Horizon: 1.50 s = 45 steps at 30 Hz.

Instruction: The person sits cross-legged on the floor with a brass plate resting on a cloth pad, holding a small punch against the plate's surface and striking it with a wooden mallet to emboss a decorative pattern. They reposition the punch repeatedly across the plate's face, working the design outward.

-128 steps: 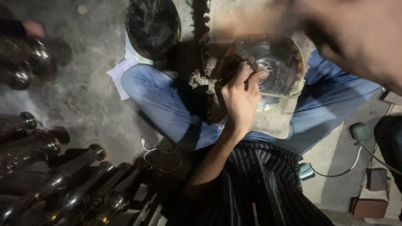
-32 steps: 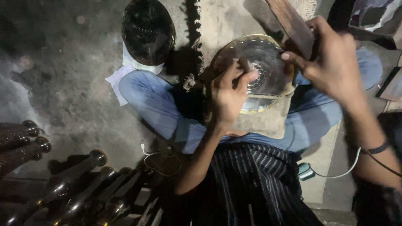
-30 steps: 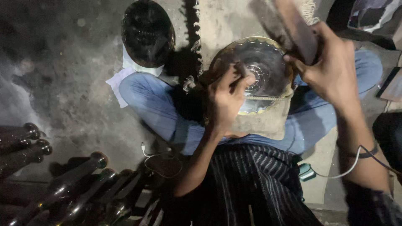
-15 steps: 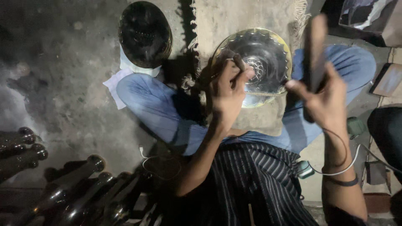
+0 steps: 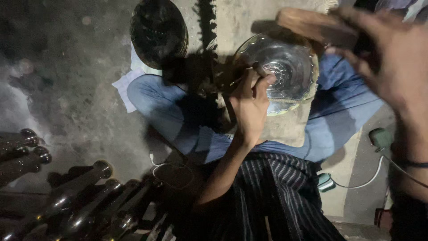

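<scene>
2 hands work over a metal dish [image 5: 285, 67] on a lap cushion [image 5: 285, 127]: left hand [image 5: 250, 105] pinching a thin tool [image 5: 243, 76], right hand [image 5: 388, 58] raised, gripping a wooden mallet [image 5: 312, 24].

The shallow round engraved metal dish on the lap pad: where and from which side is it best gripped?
Probably at the far-right rim of the shallow round engraved metal dish, coming from the right. It lies flat, face up, on the tan cloth pad, so only the thin edge offers a pinch. The left hand covers the near-left rim, holding a thin metal tool against it; the blurred right hand with its wooden block is raised above.
</scene>
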### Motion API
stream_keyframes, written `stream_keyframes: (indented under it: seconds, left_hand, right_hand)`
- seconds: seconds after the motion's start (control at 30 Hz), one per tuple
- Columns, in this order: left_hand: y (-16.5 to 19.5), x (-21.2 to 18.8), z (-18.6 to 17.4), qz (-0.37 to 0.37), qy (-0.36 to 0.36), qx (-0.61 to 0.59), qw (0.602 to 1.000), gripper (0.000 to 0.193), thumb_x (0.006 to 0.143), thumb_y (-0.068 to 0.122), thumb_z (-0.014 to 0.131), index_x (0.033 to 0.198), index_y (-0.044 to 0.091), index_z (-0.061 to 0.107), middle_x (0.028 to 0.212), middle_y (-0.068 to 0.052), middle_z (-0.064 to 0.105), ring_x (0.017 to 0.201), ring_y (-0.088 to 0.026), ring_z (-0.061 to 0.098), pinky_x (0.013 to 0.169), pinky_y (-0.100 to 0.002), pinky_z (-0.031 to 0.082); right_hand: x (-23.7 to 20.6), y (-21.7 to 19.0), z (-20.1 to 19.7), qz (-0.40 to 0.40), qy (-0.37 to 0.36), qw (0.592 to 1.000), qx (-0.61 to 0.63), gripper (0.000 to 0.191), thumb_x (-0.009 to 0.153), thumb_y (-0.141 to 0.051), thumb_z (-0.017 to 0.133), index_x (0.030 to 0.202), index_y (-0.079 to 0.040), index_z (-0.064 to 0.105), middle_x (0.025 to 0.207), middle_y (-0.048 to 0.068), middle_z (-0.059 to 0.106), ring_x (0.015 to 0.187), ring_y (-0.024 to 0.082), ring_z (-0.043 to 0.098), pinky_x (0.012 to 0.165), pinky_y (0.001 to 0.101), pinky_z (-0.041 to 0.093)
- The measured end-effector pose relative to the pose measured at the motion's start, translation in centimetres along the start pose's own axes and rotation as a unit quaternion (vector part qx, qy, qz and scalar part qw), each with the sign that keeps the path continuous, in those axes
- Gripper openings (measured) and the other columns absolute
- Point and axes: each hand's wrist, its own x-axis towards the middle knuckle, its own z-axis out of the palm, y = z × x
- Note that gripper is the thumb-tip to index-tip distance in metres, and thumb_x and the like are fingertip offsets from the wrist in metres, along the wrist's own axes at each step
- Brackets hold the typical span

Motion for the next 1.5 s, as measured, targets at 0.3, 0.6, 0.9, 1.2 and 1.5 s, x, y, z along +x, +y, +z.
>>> stream_keyframes:
  seconds: [0.3, 0.6, 0.9, 1.2, 1.5]
  left_hand:
    - [-0.9, -0.1, 0.7, 0.044, -0.021, 0.049, 0.998, 0.01, 0.094, -0.001, 0.067, 0.096, 0.008, 0.072, 0.099, -0.01, 0.074, 0.088, -0.027, 0.075, 0.081, -0.035, 0.059]
    - [-4.0, -0.1, 1.5, 0.088, -0.067, -0.032, 0.993, 0.027, 0.096, -0.004, 0.075, 0.119, 0.008, 0.065, 0.105, -0.005, 0.074, 0.091, -0.017, 0.076, 0.08, -0.029, 0.061]
    - [-8.6, 2.5, 1.5, 0.178, -0.277, -0.075, 0.941, 0.047, 0.09, -0.007, 0.075, 0.13, 0.007, 0.056, 0.132, -0.006, 0.068, 0.108, -0.024, 0.077, 0.091, -0.03, 0.064]
    - [-6.5, 7.6, 2.7, 0.162, -0.479, -0.064, 0.86, 0.035, 0.091, -0.003, 0.074, 0.124, 0.005, 0.064, 0.116, -0.011, 0.076, 0.092, -0.021, 0.082, 0.074, -0.031, 0.066]
    - [-7.2, 9.1, 3.9, 0.294, -0.514, -0.115, 0.797, 0.045, 0.093, -0.001, 0.074, 0.136, 0.004, 0.063, 0.147, -0.008, 0.059, 0.108, -0.02, 0.064, 0.096, -0.027, 0.063]
  right_hand:
    - [3.8, 0.0, 0.2, -0.033, -0.155, 0.979, -0.126, 0.066, 0.082, -0.006, 0.078, 0.144, -0.017, 0.061, 0.086, 0.014, 0.072, 0.067, 0.03, 0.069, 0.064, 0.0408, 0.055]
    - [3.5, 0.1, -1.0, -0.094, -0.091, 0.984, -0.124, 0.062, 0.077, -0.007, 0.076, 0.136, -0.011, 0.058, 0.096, 0.014, 0.071, 0.082, 0.029, 0.072, 0.067, 0.0391, 0.056]
    - [-1.5, 1.4, 0.6, 0.015, 0.0, 1.0, 0.015, 0.061, 0.085, -0.004, 0.076, 0.142, -0.004, 0.051, 0.107, 0.013, 0.066, 0.099, 0.029, 0.07, 0.084, 0.041, 0.055]
    - [-6.9, 1.2, 3.7, 0.076, 0.022, 0.996, -0.045, 0.057, 0.079, 0.006, 0.078, 0.133, -0.001, 0.058, 0.119, 0.021, 0.069, 0.103, 0.04, 0.068, 0.087, 0.0443, 0.055]
    - [-11.0, 2.2, 8.0, 0.295, 0.134, 0.928, 0.181, 0.06, 0.095, 0.0, 0.08, 0.146, 0.001, 0.048, 0.116, 0.024, 0.063, 0.108, 0.026, 0.064, 0.093, 0.0354, 0.05]
